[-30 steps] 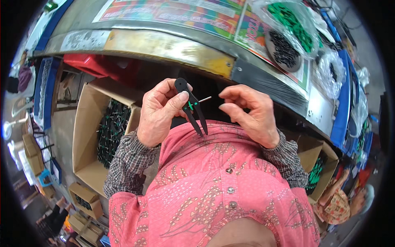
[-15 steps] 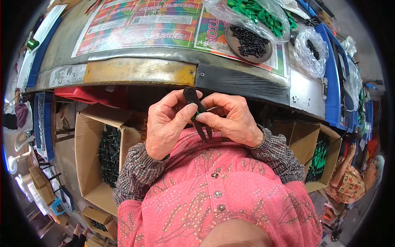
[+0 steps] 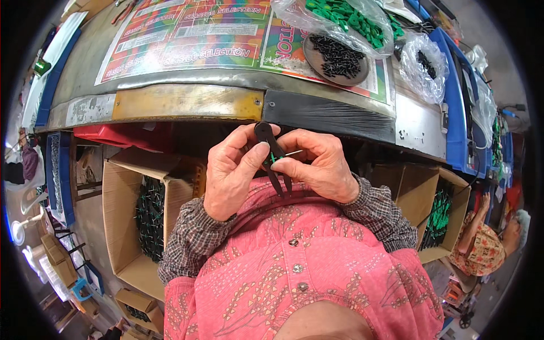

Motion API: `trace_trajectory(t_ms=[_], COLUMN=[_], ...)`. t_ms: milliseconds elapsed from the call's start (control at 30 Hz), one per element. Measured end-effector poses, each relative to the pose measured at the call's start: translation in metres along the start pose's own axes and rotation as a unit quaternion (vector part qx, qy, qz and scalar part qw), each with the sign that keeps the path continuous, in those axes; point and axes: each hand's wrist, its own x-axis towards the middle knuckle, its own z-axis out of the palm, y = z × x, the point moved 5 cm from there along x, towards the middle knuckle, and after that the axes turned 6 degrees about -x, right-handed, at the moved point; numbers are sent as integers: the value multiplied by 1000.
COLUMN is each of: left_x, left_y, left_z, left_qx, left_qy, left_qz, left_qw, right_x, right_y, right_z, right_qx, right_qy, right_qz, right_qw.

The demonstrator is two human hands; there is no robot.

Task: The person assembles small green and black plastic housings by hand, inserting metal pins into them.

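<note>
Just in front of the bench edge, my two hands meet at a black plastic piece (image 3: 264,134). It has a rounded upper end and two prongs pointing down toward my shirt. My left hand (image 3: 233,173) is closed, pinching the piece's side between thumb and fingers. The thumb and fingers of my right hand (image 3: 320,167) are closed at its other side, by a small green part (image 3: 272,157) set against the black piece. A thin metal pin (image 3: 294,152) sticks out between my right fingers; its far end is hidden.
On the bench (image 3: 187,102) are a round dish (image 3: 311,65) of small black parts, a plastic bag of green parts (image 3: 354,22) and another clear bag (image 3: 413,68). Open cardboard boxes (image 3: 127,226) (image 3: 405,184) flank me. A blue bin (image 3: 453,113) stands right; another person (image 3: 481,243) sits beyond.
The view has shifted slightly. Both hands keep their grip on the black piece, and a little more of the green part shows beside my right thumb.
</note>
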Motion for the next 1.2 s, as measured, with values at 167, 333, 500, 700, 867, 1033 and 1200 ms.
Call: trace_trajectory(t_ms=[167, 333, 500, 700, 867, 1033, 1200], left_x=[1, 3, 5, 6, 5, 7, 14], left_y=[-3, -3, -10, -7, -2, 2, -1], left_z=[1, 5, 4, 9, 11, 19, 28], left_qx=[71, 16, 19, -75, -64, -59, -49], left_qy=[9, 27, 29, 39, 25, 2, -14], left_qz=[62, -1, 30, -4, 28, 18, -1], left_qw=[996, 1000, 999, 996, 997, 998, 999], right_x=[2, 0, 1, 2, 0, -7, -22], right_y=[8, 10, 4, 0, -12, -21, -44], right_z=[0, 0, 0, -5, -7, -17, -52], right_qx=[73, 20, 43, -29, -123, -132, -219], right_qy=[-8, 24, 34, 28, 40, 37, 73], right_qz=[82, 31, 7, -35, -146, -164, -155], right_qw=[994, 999, 998, 999, 981, 977, 960])
